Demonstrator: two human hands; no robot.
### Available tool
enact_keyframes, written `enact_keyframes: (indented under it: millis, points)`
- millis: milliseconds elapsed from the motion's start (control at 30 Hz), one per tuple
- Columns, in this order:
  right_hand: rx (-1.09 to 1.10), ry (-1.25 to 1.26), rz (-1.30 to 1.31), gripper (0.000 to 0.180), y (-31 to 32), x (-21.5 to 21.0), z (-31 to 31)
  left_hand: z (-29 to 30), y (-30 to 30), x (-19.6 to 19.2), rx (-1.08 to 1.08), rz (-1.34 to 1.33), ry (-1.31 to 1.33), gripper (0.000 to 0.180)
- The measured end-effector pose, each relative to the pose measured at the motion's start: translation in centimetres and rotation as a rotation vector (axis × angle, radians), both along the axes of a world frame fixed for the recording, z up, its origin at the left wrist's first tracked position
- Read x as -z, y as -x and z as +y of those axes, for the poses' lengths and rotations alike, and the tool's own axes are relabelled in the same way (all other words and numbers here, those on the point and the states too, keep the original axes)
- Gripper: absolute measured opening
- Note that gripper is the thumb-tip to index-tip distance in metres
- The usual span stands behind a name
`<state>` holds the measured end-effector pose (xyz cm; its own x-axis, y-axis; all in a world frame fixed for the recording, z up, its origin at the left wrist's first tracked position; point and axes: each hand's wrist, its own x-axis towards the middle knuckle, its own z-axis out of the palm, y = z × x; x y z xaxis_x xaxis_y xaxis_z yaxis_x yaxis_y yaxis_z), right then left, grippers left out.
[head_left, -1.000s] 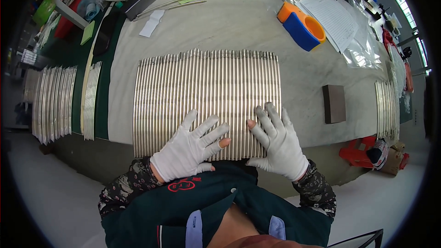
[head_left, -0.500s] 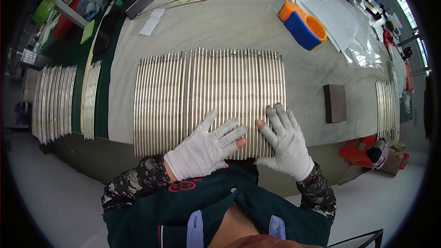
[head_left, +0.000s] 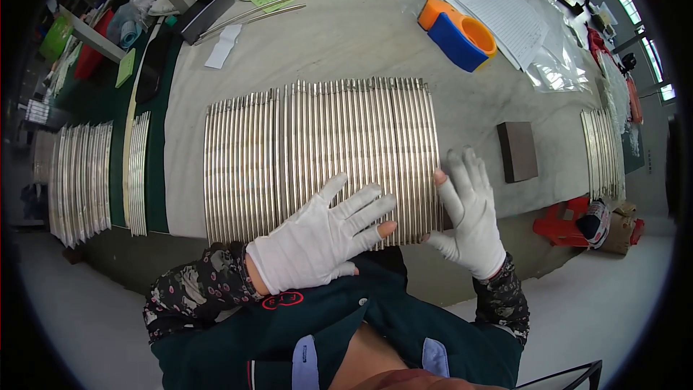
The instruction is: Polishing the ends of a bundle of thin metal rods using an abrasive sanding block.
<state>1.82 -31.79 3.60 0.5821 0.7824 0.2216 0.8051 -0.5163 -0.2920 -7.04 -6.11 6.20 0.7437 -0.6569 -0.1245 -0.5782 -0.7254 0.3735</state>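
A broad row of slim, shiny metal rods (head_left: 325, 137) lies side by side on the cloth-covered table, with a narrow gap left of its middle. My left hand (head_left: 317, 235), in a white glove with some bare fingertips, rests flat over the rods' near part, fingers spread. At the row's right edge is my right hand (head_left: 471, 209), gloved the same way; its fingers are stretched out and its thumb is near the rods' near ends. Neither hand grips anything.
A dark brown block (head_left: 517, 152) lies to the right. Farther back are an orange and blue tape dispenser (head_left: 462, 35), printed sheets (head_left: 498, 18) and two loose rods (head_left: 267, 11). More rods lie at far left (head_left: 81, 180) and far right (head_left: 600, 152). A red stool (head_left: 561, 222) stands below.
My right hand has moved right, off the rods to the row's right edge. My left hand stays flat on the rods. The whole view has shifted slightly.
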Motion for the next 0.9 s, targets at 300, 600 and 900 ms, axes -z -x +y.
enact_keyframes:
  millis: [300,600,900]
  points:
    - [0.908,0.196,-0.276,0.071,-6.1,2.5,-5.5,-3.7,-10.6,4.3,0.277,-0.240,0.145,0.069]
    - [0.661,-0.108,-0.229,0.056,-4.8,-0.8,5.2,-4.2,-11.2,3.4,0.319,-0.147,0.000,0.063]
    - [0.720,0.113,-0.252,0.051,-6.4,-2.1,7.7,-4.1,-11.2,4.8,0.280,-0.272,0.227,0.059]
